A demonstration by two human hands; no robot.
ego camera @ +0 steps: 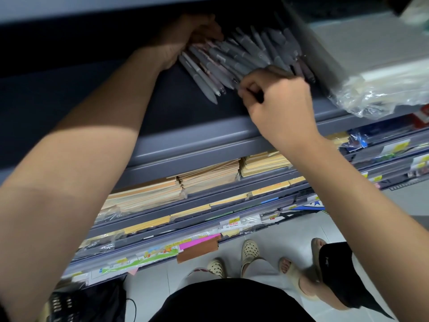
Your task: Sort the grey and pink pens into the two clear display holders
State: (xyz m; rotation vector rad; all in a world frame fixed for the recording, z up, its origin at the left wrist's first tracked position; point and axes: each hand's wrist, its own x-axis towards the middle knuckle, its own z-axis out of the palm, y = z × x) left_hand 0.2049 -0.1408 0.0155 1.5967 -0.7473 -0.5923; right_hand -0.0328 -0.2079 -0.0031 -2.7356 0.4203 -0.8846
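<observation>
Right hand (276, 98): fingers (249, 89) curled tight, pinching into the near tip ends of the loose fan of grey and pink plastic pens (234, 56); exactly which pen they have is blurred. Left hand (195, 36): in shadow at the far end of the same pile, fingers (209, 37) lying on the pens' upper ends; can't tell whether they grip or only rest there. The pens lie flat between the two hands on the dark grey metal shelf (185, 117), mostly grey with a few pink mixed in, tips pointing toward the right fingers. Just right of the right fingers is a blurred translucent slanted panel (311, 45), touching the outermost pens; can't tell what it is. Beyond it is a crinkled clear-plastic-wrapped white bundle (376, 89). Below the right wrist, on lower shelves, are stacks of tan paper envelopes (209, 175), and under those a light tiled floor (267, 231).
</observation>
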